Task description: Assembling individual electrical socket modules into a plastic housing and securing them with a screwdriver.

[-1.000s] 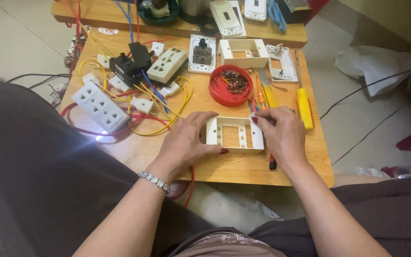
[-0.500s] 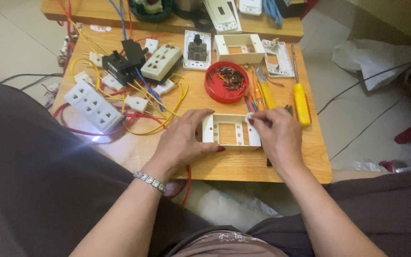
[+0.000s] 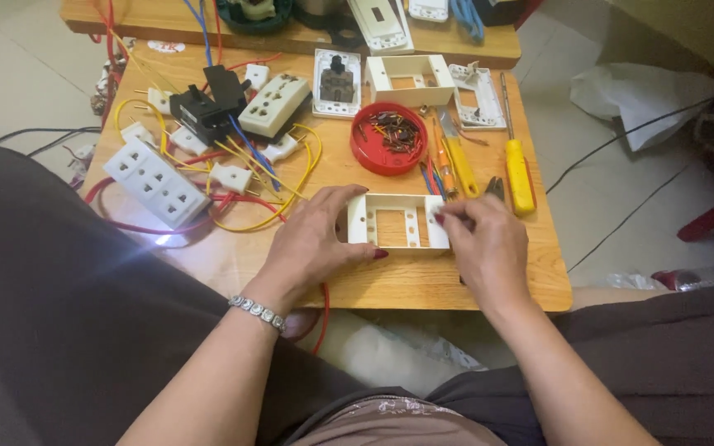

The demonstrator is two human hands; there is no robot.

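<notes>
A cream rectangular socket box (image 3: 397, 221) lies open side up near the front edge of a low wooden table (image 3: 423, 285). My left hand (image 3: 316, 241) grips its left end, thumb against the front wall. My right hand (image 3: 487, 246) rests at its right end, fingertips pinched at the right rim; whether they hold something small I cannot tell.
Behind the box sit a red lid of small screws (image 3: 388, 137), yellow-handled screwdrivers (image 3: 518, 169), a second cream box (image 3: 411, 80), white faceplates (image 3: 475, 95), a white multi-socket strip (image 3: 157, 182), a black part (image 3: 202, 111) and tangled yellow, red and blue wires (image 3: 270, 177).
The view has shifted slightly. Both hands stay on the cream box, which has barely moved; my right fingertips have gone to the box's right rim.
</notes>
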